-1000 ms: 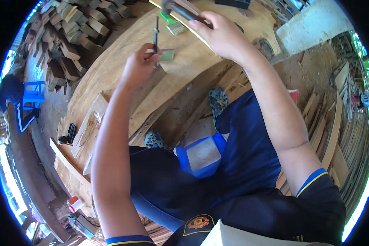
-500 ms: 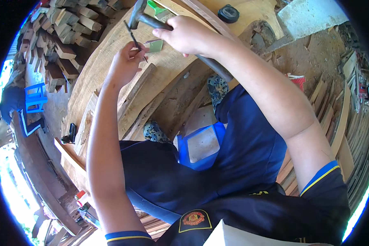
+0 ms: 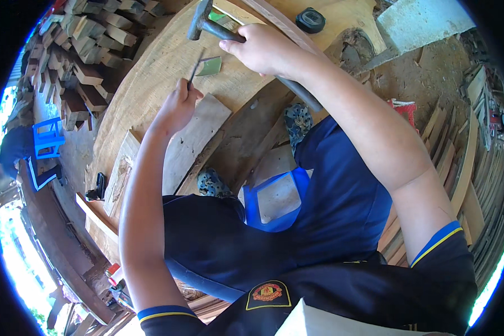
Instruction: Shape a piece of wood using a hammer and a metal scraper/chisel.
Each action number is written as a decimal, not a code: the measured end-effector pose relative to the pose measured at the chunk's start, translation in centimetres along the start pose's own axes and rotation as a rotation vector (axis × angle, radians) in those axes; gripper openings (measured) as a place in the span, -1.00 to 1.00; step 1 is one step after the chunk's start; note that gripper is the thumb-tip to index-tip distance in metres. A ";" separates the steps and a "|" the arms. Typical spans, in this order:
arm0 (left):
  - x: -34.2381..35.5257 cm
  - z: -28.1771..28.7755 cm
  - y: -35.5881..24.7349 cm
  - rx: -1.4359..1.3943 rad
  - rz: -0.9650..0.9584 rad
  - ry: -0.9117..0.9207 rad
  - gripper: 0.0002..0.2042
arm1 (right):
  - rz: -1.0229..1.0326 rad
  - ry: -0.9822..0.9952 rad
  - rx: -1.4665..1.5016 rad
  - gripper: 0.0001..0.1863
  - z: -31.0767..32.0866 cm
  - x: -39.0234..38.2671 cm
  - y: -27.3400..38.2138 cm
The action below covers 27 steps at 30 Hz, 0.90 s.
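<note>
My right hand [image 3: 266, 50] is closed around the handle of a hammer [image 3: 213, 27], whose metal head hangs over the far part of the big wooden slab [image 3: 151, 78]. In my left hand [image 3: 179, 106] is a thin dark rod-like tool [image 3: 195, 70], slanting up from the pinched fingers; its exact kind is too small to tell. Just beyond it, a flat green piece [image 3: 210, 66] lies on the slab. Below my left hand rests a short greyish board [image 3: 199, 131], broad face up. A green-handled brush [image 3: 221, 20] is partly hidden behind the hammer.
A black tape measure [image 3: 310, 21] sits on the wood at the far side. Stacked timber [image 3: 87, 56] rises at the back left near a blue stool [image 3: 47, 137]. Long wood strips [image 3: 459, 168] lie at right. Another blue stool [image 3: 274, 201] stands between my legs.
My left hand has lowered toward me with the thin tool. The hammer head has shifted right. The short board, seen narrow before, now shows its broad face.
</note>
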State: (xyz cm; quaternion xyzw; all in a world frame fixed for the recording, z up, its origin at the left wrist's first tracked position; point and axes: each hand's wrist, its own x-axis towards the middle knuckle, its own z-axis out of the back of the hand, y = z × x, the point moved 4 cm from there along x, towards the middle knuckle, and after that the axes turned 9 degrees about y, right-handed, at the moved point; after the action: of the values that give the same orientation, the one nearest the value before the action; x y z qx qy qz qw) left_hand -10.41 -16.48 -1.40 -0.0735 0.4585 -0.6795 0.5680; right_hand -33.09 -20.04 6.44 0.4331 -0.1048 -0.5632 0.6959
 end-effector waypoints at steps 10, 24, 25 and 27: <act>-4.1 -6.3 -2.3 0.731 0.120 0.019 -0.30 | 0.015 0.012 -0.032 -0.55 -0.2 0.7 0.2; -5.2 -3.0 -2.5 0.615 0.263 0.082 -0.30 | 0.034 0.022 -0.024 -0.56 0.2 -0.6 -0.1; -5.3 -2.4 -2.3 0.581 0.247 0.073 -0.32 | 0.045 -0.001 -0.017 -0.56 0.2 -0.6 -0.1; -5.6 -2.1 -2.0 0.539 0.237 0.060 -0.34 | 0.059 -0.016 -0.015 -0.55 0.4 -0.4 -0.2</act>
State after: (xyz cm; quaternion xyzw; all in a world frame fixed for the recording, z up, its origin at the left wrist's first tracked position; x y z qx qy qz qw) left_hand -11.18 -10.78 1.17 0.1543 0.2834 -0.7078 0.6284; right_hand -33.58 -19.92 6.68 0.4200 -0.1187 -0.5467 0.7146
